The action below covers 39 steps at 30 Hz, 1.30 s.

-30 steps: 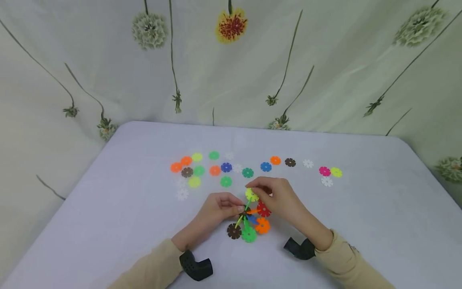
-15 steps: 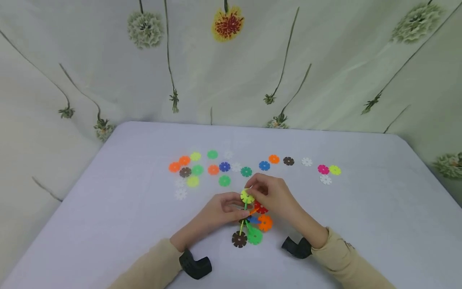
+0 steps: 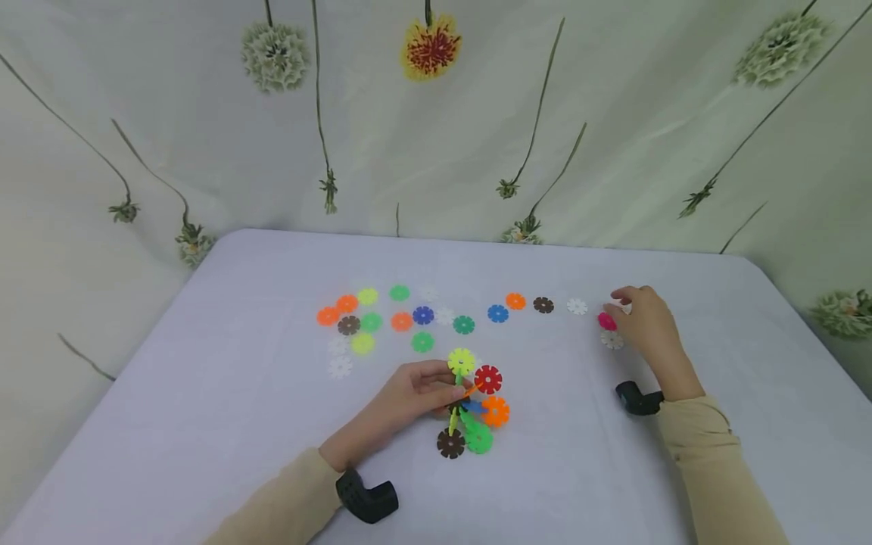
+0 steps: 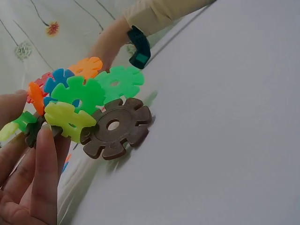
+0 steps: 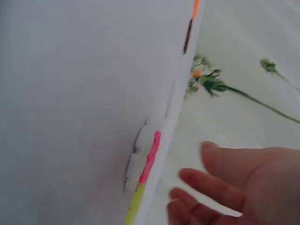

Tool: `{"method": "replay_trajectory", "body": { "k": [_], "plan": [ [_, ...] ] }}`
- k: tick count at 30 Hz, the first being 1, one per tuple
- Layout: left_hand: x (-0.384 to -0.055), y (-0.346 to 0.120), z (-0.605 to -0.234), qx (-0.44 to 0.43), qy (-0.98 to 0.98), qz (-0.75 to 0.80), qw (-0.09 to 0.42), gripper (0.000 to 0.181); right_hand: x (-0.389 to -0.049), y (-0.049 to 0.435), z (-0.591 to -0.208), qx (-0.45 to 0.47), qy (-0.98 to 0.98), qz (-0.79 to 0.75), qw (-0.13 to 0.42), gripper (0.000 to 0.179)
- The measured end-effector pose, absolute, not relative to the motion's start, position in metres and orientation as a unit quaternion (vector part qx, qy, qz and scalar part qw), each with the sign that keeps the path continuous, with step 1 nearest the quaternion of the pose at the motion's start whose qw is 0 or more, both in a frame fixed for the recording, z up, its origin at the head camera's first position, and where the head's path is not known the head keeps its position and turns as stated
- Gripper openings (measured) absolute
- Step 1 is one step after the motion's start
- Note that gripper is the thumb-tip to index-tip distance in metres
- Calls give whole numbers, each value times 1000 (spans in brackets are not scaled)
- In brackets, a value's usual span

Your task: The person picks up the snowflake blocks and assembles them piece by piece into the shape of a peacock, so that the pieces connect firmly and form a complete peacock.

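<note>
My left hand (image 3: pixel 412 397) pinches the dark middle of a cluster of interlocking notched plastic discs (image 4: pixel 77 96). Around that middle sit a yellow disc (image 3: pixel 461 362), a red one (image 3: pixel 487 379), an orange one (image 3: pixel 496 412), a green one (image 3: pixel 479 437) and a brown one (image 3: pixel 450 443), with smaller links joining them. Over at the right, my right hand (image 3: pixel 647 329) hovers with loosely bent fingers, nothing between them. Below its fingertips lie a pink disc (image 3: pixel 606 322) and a white disc (image 3: pixel 612 341). A yellow disc (image 5: pixel 135 204) beside the pink one shows in the right wrist view; the hand hides it from the head view.
Loose discs lie across the back of the white table (image 3: pixel 272 363): an orange pair (image 3: pixel 328 316) among several at left, then a blue one (image 3: pixel 498 313), a brown one (image 3: pixel 543 305) and a white one (image 3: pixel 577 306). A flower-printed cloth (image 3: pixel 381 136) hangs behind.
My right hand has let go of the cluster's yellow disc and moved right, to the pink and white discs. My left hand keeps its pinch, and the cluster has shifted only slightly.
</note>
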<state>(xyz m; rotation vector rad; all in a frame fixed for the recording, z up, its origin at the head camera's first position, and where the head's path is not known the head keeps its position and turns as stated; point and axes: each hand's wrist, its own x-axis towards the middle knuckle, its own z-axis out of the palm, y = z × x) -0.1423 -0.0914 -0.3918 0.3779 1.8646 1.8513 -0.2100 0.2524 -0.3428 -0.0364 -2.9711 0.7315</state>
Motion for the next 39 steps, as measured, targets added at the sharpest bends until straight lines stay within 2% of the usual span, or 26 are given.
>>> {"method": "replay_trajectory", "body": {
  "k": [3,5,14,19,23,26,32,39],
  "plan": [
    [-143,-91,-391,147,684,674,236,38,-215,264,-351,-18,-974,227,-16,39],
    [-143,-91,-392,150,693,667,228,35,-217,266,-356,-17,-972,231,-34,39],
    [-144,-88,-392,152,711,654,210,32,-218,264,-358,7,-967,255,-6,26],
    [-143,-89,-393,145,716,648,215,42,-216,236,-353,53,-939,339,16,22],
    [-141,-90,-392,143,717,646,220,58,-211,198,-352,106,-878,466,-7,22],
    [-141,-90,-390,143,714,648,223,62,-202,171,-353,147,-825,544,-31,23],
    [-141,-89,-388,173,688,660,248,35,-189,140,-363,207,-758,615,-71,19],
    [-140,-89,-389,175,671,672,261,30,-185,131,-371,222,-714,658,-87,13]
  ]
}}
